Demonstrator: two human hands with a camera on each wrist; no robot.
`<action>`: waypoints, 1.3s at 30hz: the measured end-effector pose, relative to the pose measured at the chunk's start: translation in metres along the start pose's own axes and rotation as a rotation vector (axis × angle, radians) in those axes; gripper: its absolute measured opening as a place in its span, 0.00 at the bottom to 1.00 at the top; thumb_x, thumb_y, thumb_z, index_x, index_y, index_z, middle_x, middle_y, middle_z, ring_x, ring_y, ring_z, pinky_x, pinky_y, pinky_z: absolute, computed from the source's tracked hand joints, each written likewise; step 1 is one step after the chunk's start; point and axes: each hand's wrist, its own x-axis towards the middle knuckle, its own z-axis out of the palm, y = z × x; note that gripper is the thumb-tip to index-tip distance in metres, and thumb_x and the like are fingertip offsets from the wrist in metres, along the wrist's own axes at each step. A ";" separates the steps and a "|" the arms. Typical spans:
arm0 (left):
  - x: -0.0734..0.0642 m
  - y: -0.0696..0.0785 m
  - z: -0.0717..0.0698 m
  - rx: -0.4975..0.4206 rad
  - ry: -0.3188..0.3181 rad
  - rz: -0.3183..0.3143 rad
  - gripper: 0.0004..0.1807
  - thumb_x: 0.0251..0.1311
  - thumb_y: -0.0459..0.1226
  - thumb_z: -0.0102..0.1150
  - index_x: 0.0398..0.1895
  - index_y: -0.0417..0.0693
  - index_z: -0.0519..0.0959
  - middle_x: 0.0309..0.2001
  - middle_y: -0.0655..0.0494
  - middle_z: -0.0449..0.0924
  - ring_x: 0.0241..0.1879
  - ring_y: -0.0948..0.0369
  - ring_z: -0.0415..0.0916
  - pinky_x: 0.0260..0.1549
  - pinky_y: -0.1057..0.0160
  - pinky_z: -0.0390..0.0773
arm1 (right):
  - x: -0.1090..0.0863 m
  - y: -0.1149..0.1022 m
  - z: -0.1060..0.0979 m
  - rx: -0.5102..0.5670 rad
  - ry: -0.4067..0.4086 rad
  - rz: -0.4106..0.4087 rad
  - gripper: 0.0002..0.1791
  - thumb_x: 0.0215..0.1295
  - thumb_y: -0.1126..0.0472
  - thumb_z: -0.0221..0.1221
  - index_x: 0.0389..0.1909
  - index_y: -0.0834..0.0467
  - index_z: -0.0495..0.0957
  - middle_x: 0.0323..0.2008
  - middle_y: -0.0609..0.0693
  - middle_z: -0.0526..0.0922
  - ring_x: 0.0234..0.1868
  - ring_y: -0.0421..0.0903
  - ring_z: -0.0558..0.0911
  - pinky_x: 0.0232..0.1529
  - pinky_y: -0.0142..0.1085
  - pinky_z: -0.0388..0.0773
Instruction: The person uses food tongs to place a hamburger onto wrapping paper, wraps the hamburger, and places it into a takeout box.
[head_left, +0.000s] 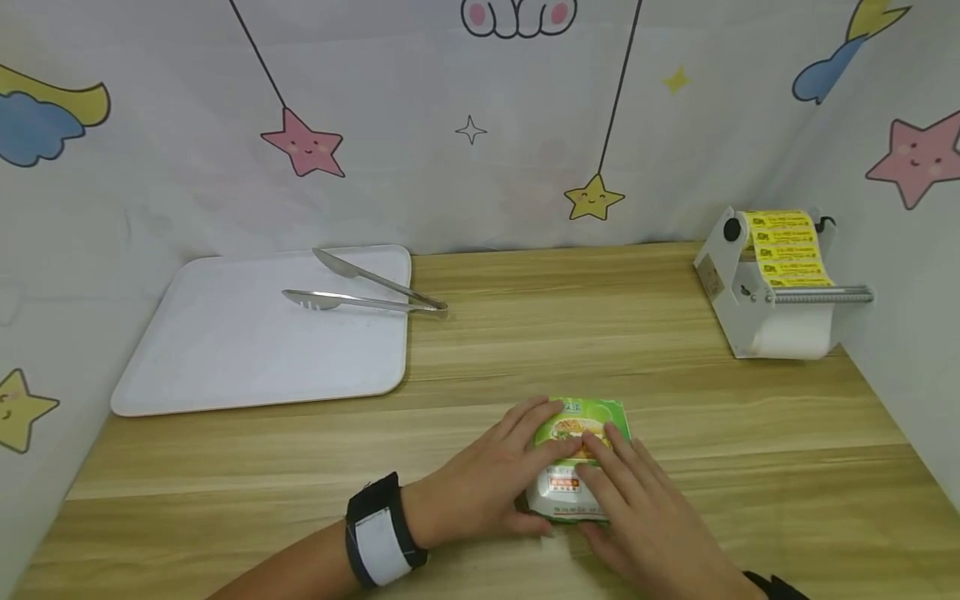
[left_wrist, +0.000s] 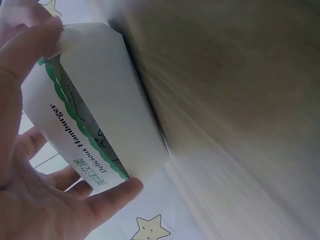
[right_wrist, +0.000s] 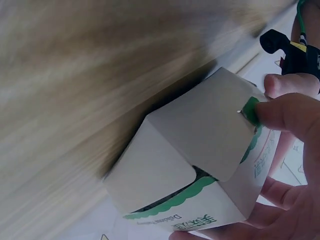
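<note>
A closed-looking paper hamburger box [head_left: 564, 498], green and white with a burger picture on its lid, sits on the wooden table in the head view. My left hand [head_left: 483, 475] holds its left side, fingers across the lid and thumb low at the front corner. From the other side my right hand [head_left: 637, 510] holds it, its fingers resting on the lid. In the right wrist view the right thumb presses a green tab [right_wrist: 250, 111] on the box. A dark slit shows along the scalloped green lid edge [left_wrist: 82, 122] in the left wrist view.
A white tray [head_left: 255, 350] lies at the back left. Metal tongs [head_left: 367, 302] rest on it, their hinged end past its right edge. At the back right stands a label dispenser [head_left: 750, 317] with a roll of yellow labels [head_left: 787, 246]. Star-patterned cloth [head_left: 420, 192] encloses the table.
</note>
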 end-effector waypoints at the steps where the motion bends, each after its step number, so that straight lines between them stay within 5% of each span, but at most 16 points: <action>1: 0.000 0.000 0.000 -0.016 -0.003 -0.006 0.53 0.47 0.58 0.79 0.76 0.54 0.65 0.77 0.46 0.53 0.78 0.48 0.47 0.71 0.55 0.63 | 0.000 0.000 0.000 -0.004 0.004 0.000 0.33 0.80 0.41 0.31 0.54 0.62 0.75 0.65 0.63 0.75 0.66 0.66 0.73 0.78 0.39 0.39; 4: -0.001 0.001 0.000 -0.059 -0.010 -0.020 0.52 0.49 0.56 0.78 0.76 0.54 0.64 0.78 0.46 0.51 0.79 0.48 0.45 0.70 0.55 0.65 | 0.000 -0.001 0.001 -0.013 0.013 -0.003 0.32 0.80 0.42 0.32 0.53 0.61 0.76 0.63 0.63 0.77 0.65 0.66 0.75 0.78 0.41 0.46; 8: -0.001 0.001 0.000 -0.084 -0.012 -0.035 0.52 0.50 0.53 0.79 0.77 0.54 0.63 0.79 0.47 0.49 0.79 0.48 0.44 0.68 0.56 0.68 | 0.001 0.000 -0.002 -0.010 0.017 -0.011 0.33 0.80 0.42 0.31 0.53 0.61 0.77 0.62 0.63 0.78 0.63 0.65 0.76 0.67 0.52 0.71; 12: -0.002 0.000 0.001 -0.084 -0.012 -0.032 0.53 0.48 0.53 0.80 0.77 0.55 0.62 0.78 0.47 0.49 0.79 0.48 0.44 0.67 0.57 0.69 | 0.000 0.001 -0.003 -0.016 -0.015 -0.007 0.32 0.80 0.41 0.31 0.54 0.60 0.76 0.64 0.62 0.77 0.65 0.63 0.75 0.68 0.51 0.69; 15: -0.002 0.000 0.001 -0.085 -0.013 -0.026 0.53 0.47 0.57 0.79 0.76 0.54 0.64 0.78 0.46 0.50 0.79 0.47 0.44 0.66 0.56 0.70 | 0.000 0.002 -0.004 -0.033 -0.063 -0.011 0.22 0.74 0.44 0.56 0.53 0.59 0.75 0.64 0.61 0.76 0.67 0.62 0.73 0.69 0.51 0.68; 19: -0.003 0.001 0.001 -0.068 -0.007 -0.029 0.45 0.55 0.59 0.71 0.74 0.55 0.69 0.77 0.46 0.52 0.78 0.47 0.46 0.66 0.55 0.70 | 0.000 0.003 -0.006 -0.048 -0.102 -0.025 0.33 0.42 0.49 0.79 0.46 0.57 0.74 0.63 0.61 0.76 0.67 0.62 0.73 0.59 0.58 0.76; 27: -0.001 0.003 0.002 0.050 0.022 -0.042 0.39 0.56 0.58 0.71 0.69 0.57 0.72 0.74 0.45 0.60 0.76 0.46 0.52 0.67 0.46 0.69 | -0.001 0.005 -0.004 -0.022 -0.132 -0.011 0.32 0.41 0.45 0.78 0.36 0.54 0.68 0.65 0.59 0.74 0.69 0.61 0.70 0.61 0.55 0.74; 33: -0.001 0.003 -0.002 0.034 0.037 -0.053 0.40 0.55 0.59 0.71 0.69 0.57 0.72 0.74 0.46 0.60 0.77 0.48 0.51 0.71 0.45 0.62 | -0.003 0.007 -0.004 0.115 -0.098 0.078 0.28 0.45 0.38 0.74 0.32 0.48 0.69 0.68 0.55 0.73 0.71 0.60 0.67 0.71 0.51 0.60; 39: -0.002 0.002 -0.009 -0.022 0.112 -0.045 0.42 0.53 0.62 0.72 0.67 0.54 0.73 0.75 0.48 0.59 0.75 0.52 0.55 0.73 0.48 0.58 | 0.001 0.011 -0.012 0.216 -0.015 0.147 0.24 0.63 0.32 0.61 0.28 0.46 0.68 0.66 0.55 0.75 0.70 0.61 0.68 0.77 0.40 0.45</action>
